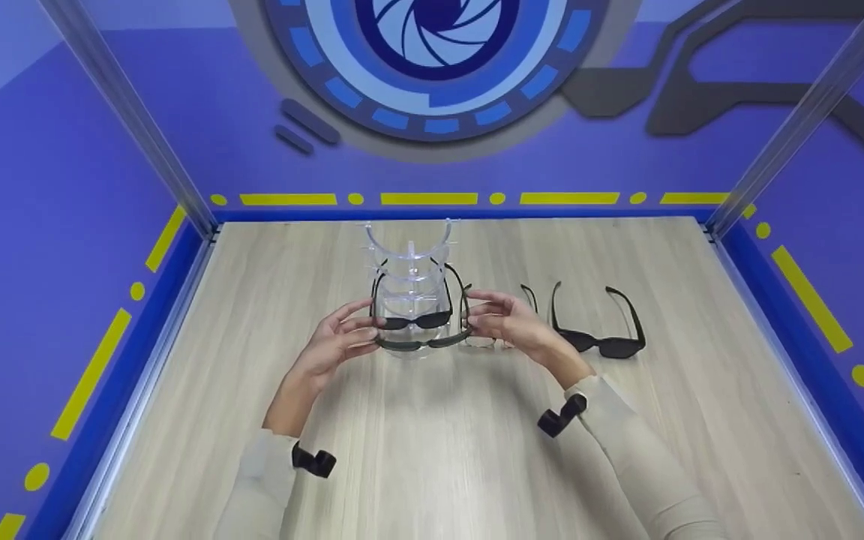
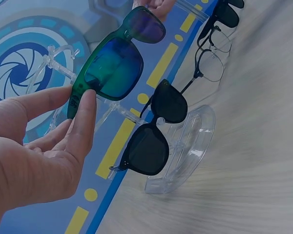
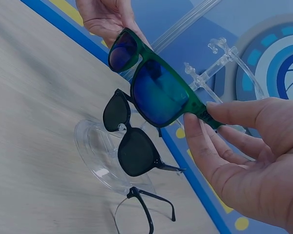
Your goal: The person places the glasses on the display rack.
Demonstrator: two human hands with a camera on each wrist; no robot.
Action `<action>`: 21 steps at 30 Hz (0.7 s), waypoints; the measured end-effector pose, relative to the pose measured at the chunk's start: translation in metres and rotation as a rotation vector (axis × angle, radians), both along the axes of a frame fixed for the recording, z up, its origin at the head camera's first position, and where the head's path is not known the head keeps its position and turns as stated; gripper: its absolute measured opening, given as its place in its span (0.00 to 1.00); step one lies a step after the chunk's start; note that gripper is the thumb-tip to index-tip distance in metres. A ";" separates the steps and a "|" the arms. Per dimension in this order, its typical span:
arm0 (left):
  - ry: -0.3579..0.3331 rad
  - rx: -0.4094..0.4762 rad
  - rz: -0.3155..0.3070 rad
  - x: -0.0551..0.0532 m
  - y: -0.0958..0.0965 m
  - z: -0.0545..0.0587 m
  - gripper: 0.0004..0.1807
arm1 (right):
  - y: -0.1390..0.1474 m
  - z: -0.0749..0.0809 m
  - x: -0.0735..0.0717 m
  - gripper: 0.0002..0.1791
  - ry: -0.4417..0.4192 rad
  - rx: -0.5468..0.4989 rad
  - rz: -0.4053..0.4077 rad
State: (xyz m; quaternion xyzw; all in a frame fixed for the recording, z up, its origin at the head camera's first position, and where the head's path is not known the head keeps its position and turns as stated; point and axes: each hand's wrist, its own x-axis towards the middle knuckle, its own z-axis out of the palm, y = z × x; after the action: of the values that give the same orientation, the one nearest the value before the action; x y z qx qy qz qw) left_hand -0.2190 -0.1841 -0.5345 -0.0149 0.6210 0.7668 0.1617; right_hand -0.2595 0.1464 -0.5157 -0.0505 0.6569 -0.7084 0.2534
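Note:
Both hands hold a pair of green-framed sunglasses (image 2: 113,68) with blue-green mirrored lenses. My left hand (image 1: 336,339) pinches one side near the hinge between thumb and fingers. On the other side, my right hand (image 1: 511,321) pinches the frame near its hinge. In the head view these sunglasses are in front of a clear plastic display stand (image 1: 411,259) with several tiers. Black sunglasses (image 3: 136,151) sit on a low tier of the stand, below the green pair in the wrist views. The stand's upper tiers carry no glasses.
To the right of the stand lie thin-rimmed clear glasses (image 2: 211,63), partly behind my right hand in the head view. Farther right, another black pair of sunglasses (image 1: 618,346) rests on the wooden table (image 1: 432,465). Blue walls and metal posts (image 1: 814,105) border the table.

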 end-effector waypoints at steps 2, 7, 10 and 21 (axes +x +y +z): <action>-0.003 0.006 0.009 -0.002 0.000 0.000 0.36 | -0.002 0.000 -0.002 0.33 0.000 -0.012 -0.009; -0.009 0.013 0.033 -0.007 -0.001 0.000 0.35 | -0.007 -0.002 -0.005 0.32 -0.007 -0.052 -0.032; -0.009 0.003 0.059 -0.010 -0.002 0.000 0.33 | -0.011 -0.003 -0.008 0.30 -0.009 -0.080 -0.056; -0.011 -0.037 0.117 -0.021 -0.005 0.002 0.30 | -0.024 -0.004 -0.016 0.27 -0.020 -0.075 -0.127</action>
State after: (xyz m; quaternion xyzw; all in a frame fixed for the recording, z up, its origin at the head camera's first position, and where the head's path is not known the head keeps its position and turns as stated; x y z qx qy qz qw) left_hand -0.2402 -0.1888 -0.5321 -0.0583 0.6324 0.7631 0.1198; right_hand -0.2756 0.1228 -0.5201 -0.0111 0.6290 -0.7478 0.2123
